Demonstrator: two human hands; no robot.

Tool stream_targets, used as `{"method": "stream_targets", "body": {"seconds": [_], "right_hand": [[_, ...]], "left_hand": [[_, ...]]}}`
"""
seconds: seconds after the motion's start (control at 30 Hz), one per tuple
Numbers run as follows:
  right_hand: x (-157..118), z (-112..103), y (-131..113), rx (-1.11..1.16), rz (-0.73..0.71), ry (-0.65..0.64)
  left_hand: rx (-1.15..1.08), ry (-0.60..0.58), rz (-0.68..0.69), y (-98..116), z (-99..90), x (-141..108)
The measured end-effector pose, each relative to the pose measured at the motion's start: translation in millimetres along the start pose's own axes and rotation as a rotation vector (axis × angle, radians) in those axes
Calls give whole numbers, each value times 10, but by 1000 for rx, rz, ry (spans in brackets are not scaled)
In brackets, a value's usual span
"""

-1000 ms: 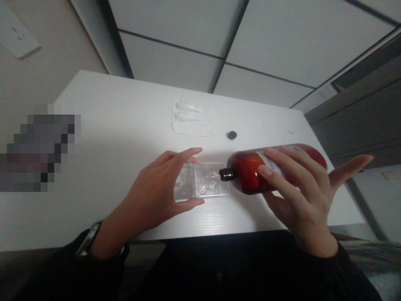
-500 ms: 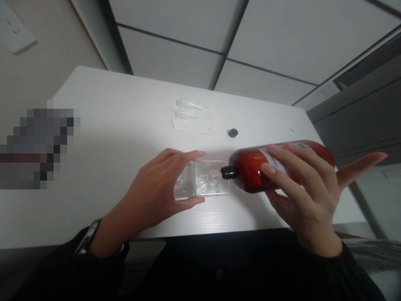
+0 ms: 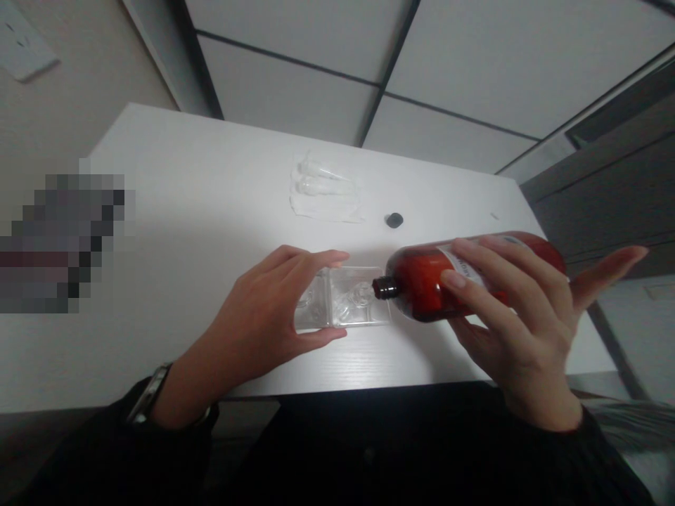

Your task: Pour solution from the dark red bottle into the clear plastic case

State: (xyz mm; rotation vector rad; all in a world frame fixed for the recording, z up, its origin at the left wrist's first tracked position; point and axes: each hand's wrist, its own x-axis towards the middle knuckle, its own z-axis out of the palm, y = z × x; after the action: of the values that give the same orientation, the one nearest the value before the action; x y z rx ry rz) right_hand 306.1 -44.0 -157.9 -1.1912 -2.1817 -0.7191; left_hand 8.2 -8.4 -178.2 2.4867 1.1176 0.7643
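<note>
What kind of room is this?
It looks like an office or a small workroom, though I can't be sure. The ceiling is made of big square panels, there's a plain white desk, and a plug socket sits on the wall.

White table (image 3: 211, 176) with faint wood grain, pushed against a beige wall (image 3: 89, 105), white wall socket plate (image 3: 21, 42) up top left. Beyond it, big pale grey panels (image 3: 295, 91) with dark seams (floor or ceiling, hard to tell). Dark grey cabinet panels (image 3: 606, 176) run along the right side. Pixelated patch (image 3: 58, 239) hides something left. Light is dim, soft, a bit flat.
</note>
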Motion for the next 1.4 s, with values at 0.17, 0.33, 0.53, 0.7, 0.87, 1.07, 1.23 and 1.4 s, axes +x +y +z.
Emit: {"method": "stream_targets", "body": {"seconds": [0.17, 0.33, 0.53, 0.7, 0.87, 1.07, 1.23, 1.4], "right_hand": [[1, -9, 12, 4, -1, -12], [14, -44, 8, 2, -3, -31], [43, -54, 7, -8, -15, -42], [61, -71, 3, -16, -13, -58], [67, -87, 5, -11, -24, -57], [69, -83, 5, 1, -18, -52], [72, -88, 10, 7, -20, -62], [81, -91, 27, 13, -31, -57]], "left_hand": [[13, -8, -7, 6, -20, -9], [5, -2, -3, 17, -22, -10], [0, 1, -4, 27, -17, -2], [-10, 10, -4, 27, -12, 1], [-9, 10, 10, 21, -9, 6], [-25, -19, 19, 22, -16, 31], [-42, -24, 28, 14, -24, 39], [-41, -28, 27, 20, -21, 32]]}}
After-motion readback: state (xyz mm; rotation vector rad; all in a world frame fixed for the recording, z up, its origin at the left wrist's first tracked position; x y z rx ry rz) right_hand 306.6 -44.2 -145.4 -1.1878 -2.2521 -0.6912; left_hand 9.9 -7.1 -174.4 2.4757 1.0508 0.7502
